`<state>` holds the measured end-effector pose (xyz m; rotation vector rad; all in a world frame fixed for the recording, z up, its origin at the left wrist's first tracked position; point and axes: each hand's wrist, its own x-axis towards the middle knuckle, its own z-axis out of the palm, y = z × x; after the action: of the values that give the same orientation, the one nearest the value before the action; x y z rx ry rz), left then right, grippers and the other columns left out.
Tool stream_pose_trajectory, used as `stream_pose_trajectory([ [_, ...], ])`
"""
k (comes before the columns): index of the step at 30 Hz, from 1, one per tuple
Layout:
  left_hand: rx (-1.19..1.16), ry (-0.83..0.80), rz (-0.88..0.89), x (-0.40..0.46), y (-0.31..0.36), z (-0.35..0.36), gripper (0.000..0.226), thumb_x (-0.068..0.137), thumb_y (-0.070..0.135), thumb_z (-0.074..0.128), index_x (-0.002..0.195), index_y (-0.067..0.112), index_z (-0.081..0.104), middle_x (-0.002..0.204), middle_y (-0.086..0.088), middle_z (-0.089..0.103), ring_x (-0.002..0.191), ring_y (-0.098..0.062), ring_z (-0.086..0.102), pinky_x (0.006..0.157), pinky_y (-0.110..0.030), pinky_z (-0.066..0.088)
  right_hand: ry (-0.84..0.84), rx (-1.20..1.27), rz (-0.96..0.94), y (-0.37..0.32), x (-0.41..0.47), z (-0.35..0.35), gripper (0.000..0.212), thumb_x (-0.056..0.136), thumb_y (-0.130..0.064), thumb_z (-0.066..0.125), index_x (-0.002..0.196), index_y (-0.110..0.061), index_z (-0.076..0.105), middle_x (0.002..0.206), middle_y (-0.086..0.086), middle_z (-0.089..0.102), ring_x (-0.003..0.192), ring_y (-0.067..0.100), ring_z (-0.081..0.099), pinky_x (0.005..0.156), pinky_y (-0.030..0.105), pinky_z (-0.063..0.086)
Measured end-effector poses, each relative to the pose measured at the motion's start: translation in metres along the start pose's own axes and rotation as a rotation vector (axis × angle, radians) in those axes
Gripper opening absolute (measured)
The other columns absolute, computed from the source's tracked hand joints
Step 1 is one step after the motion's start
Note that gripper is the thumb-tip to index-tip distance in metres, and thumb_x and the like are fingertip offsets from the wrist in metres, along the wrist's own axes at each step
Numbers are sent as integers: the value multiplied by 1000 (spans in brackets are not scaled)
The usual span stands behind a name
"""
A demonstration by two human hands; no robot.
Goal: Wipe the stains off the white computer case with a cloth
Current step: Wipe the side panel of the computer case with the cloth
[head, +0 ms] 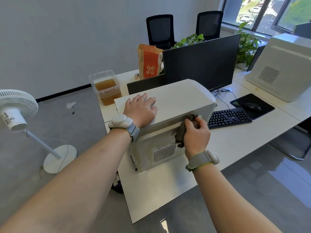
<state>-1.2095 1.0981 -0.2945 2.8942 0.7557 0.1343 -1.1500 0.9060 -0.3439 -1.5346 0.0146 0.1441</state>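
Gripping dark cloth [183, 132] (bunched), right hand [196, 133], white computer case [176, 100]

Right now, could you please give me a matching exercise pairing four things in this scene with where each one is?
Things:
1. dark grey cloth
2. left hand
3. black computer mouse
4. clear plastic tub of brown liquid

Places:
A. flat on top of the white computer case
B. on the black mouse pad
C. on the desk behind the case
D. gripped in the right hand

Pairs: 1-D, 2-A, 3-B, 4-C
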Motion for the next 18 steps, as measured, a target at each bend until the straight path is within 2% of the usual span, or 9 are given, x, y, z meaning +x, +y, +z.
stream_pose_trajectory([
  [3, 1, 3, -8, 0, 1, -1, 49, 106, 47, 29, 152, 36, 37, 167, -1, 24, 154, -28, 17, 124, -54, 12, -117, -135, -31, 6, -18, 16, 9, 79, -32, 75, 87, -28, 76, 79, -5, 74, 77, 20, 71, 72, 49, 61],
  [6, -1, 2, -19, 0, 1, -2, 49, 105, 47, 29, 152, 36, 37, 167, -1, 24, 154, -27, 17, 124, -54, 12, -352, -183, -16, 1, -29, 6, 13, 81, -22, 78, 94, -24, 81, 80, -1, 76, 78, 23, 73, 73, 45, 63],
  [8, -4, -1, -8, -1, 1, -2, 49, 106, 47, 29, 152, 35, 37, 167, -1, 24, 154, -27, 18, 124, -53, 12, -241, -61, 3, -3, -17, -4, 15, 81, -17, 78, 93, -26, 81, 83, 1, 77, 77, 19, 72, 72, 38, 62],
  [11, -4, 3, -5, -1, 0, -2, 49, 106, 47, 29, 153, 35, 37, 167, -1, 24, 154, -27, 18, 124, -53, 12, -28, 8, -9, -7, 1, -5, 15, 81, -28, 74, 79, -42, 77, 80, -6, 74, 77, 15, 66, 75, 37, 59],
  [13, -3, 1, -9, 0, 0, -1, 49, 106, 48, 29, 153, 35, 37, 168, -1, 24, 154, -27, 17, 124, -53, 12, -59, -124, -43, 1, 0, 4, 9, 82, -32, 69, 76, -32, 76, 81, 7, 70, 74, 20, 63, 74, 45, 61],
  [14, -4, -1, -8, 0, 0, -1, 49, 106, 48, 29, 153, 35, 37, 167, -1, 24, 154, -27, 18, 124, -53, 12, -111, -229, -76, 6, -4, 7, 12, 82, -33, 68, 75, -25, 74, 84, 11, 67, 74, 23, 62, 73, 46, 60],
  [16, -9, 2, -7, 0, 1, -1, 49, 106, 47, 29, 153, 35, 37, 167, -1, 25, 154, -27, 18, 124, -53, 12, -261, -360, -126, 7, -11, 3, 11, 85, -29, 69, 86, -23, 79, 88, 10, 67, 75, 23, 62, 72, 40, 57],
  [18, -11, 5, -4, -1, 1, -1, 49, 106, 47, 30, 153, 35, 37, 167, -1, 25, 154, -27, 18, 124, -53, 12, -322, -319, -131, 2, -3, -9, 22, 84, -24, 71, 103, -23, 81, 88, 6, 74, 74, 18, 65, 69, 33, 56],
])
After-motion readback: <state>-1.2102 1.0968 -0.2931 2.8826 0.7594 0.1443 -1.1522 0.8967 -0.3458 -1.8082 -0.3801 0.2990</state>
